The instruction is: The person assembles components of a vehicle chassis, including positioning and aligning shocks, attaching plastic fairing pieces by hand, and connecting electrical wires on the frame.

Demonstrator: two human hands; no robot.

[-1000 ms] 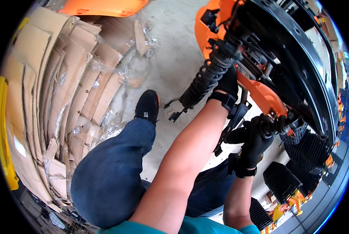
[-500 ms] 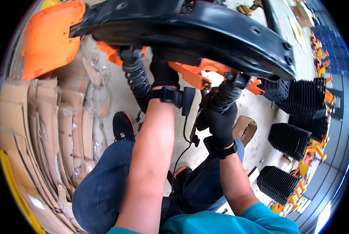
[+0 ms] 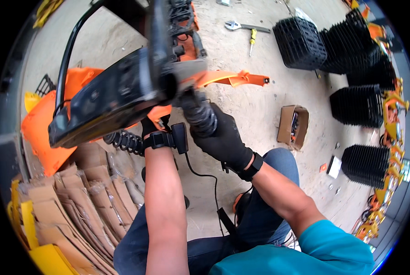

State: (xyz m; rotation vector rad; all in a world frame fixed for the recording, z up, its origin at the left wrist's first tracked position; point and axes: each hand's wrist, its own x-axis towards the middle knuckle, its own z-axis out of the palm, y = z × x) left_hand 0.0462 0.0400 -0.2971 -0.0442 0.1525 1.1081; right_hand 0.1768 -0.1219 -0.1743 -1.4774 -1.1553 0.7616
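Note:
A long black body frame [image 3: 102,98] slants across the upper left, blurred at its near end. Beneath that end hangs a shock absorber [image 3: 204,120] with a black coil spring. My right hand [image 3: 225,142], in a black glove, is closed round the spring from its right side. A second shock absorber [image 3: 123,140] shows lower left, beside my left wrist. My gloved left hand [image 3: 153,124] reaches under the frame, by an orange bracket [image 3: 159,114]; its fingers are hidden. Another orange plastic part [image 3: 237,79] juts out to the right.
Flattened cardboard [image 3: 83,197] is stacked at lower left. An open cardboard box [image 3: 291,126] with small parts stands on the floor at right. Stacked black crates [image 3: 299,43] line the right side. An adjustable wrench [image 3: 246,26] and a yellow-handled screwdriver [image 3: 252,42] lie beyond the frame.
The frame now lies at a slant and further left in view, and the surroundings have shifted with it. My right hand sits higher on the shock absorber; my left hand stays under the frame.

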